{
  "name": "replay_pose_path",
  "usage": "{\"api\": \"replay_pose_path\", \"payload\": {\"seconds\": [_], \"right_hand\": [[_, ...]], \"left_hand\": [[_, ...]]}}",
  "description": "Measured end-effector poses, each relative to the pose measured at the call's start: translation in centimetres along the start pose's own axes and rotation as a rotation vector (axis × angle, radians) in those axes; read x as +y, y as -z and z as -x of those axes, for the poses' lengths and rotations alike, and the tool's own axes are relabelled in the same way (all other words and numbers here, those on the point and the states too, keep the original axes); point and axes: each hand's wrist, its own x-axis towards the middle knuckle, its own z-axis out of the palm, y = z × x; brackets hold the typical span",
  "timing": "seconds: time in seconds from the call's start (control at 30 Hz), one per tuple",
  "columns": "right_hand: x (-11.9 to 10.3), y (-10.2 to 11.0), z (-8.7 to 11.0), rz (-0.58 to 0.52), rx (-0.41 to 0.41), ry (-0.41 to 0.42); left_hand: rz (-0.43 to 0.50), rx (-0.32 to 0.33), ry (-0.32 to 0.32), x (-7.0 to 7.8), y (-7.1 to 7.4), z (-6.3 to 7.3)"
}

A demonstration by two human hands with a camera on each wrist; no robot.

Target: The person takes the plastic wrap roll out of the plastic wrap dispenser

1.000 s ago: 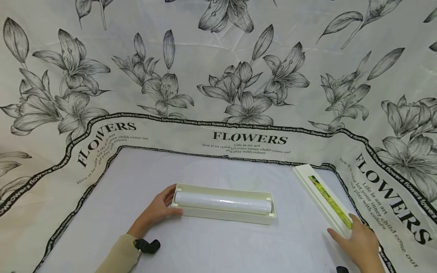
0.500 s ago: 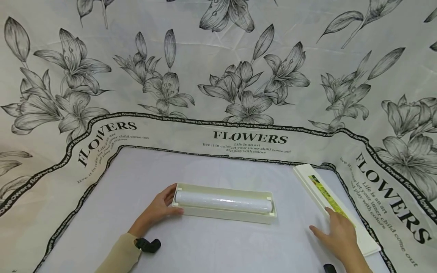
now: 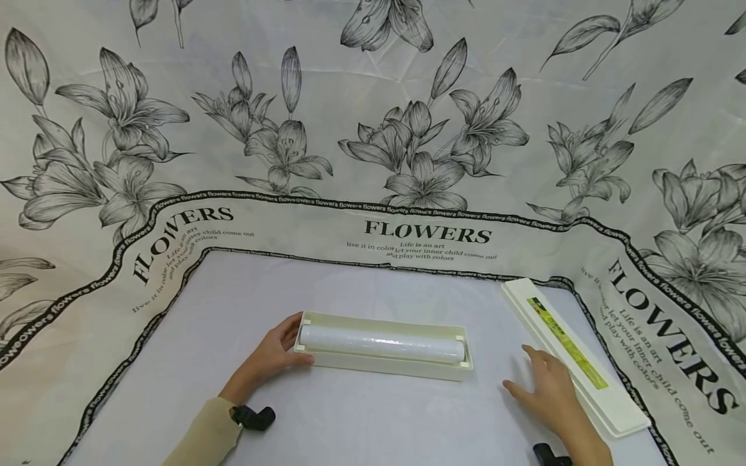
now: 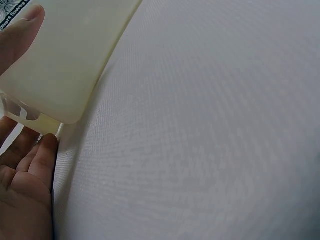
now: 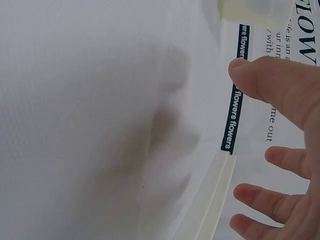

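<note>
A cream cling film dispenser box (image 3: 387,371) lies lidless at mid-table, its white cling film roll (image 3: 381,343) showing inside. My left hand (image 3: 271,356) holds the box by its left end, thumb on the front wall and fingers round the end. In the left wrist view, the thumb lies against the box (image 4: 65,60), with the other fingers at its end. On the right, the long lid (image 3: 566,343) with a yellow-green label lies slantwise on the table. Just left of the lid, my right hand (image 3: 550,391) hovers with fingers spread, holding nothing; the right wrist view shows the lid edge (image 5: 212,200) beyond its fingertips.
White cloth (image 3: 396,421) covers the table, bordered by black lettered bands. A flower-printed curtain (image 3: 384,149) rises behind and at both sides. The lid's near end reaches the border on the right.
My right hand has let go of the lid and moved left, off it. The lid stays where it was. My left hand and the box have hardly moved.
</note>
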Motion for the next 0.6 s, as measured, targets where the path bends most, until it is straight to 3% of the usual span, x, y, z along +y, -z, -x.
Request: {"api": "replay_pose_path", "payload": {"seconds": [0.37,0.6], "right_hand": [[-1.8,-0.1,-1.5,-0.113,0.023,0.122],[-3.5,0.5,-2.4,-0.144,-0.038,0.140]], "left_hand": [[-0.010,0.011,0.019,-0.1,0.0,-0.1],[0.000,0.008,-0.005,-0.5,-0.1,-0.1]]}}
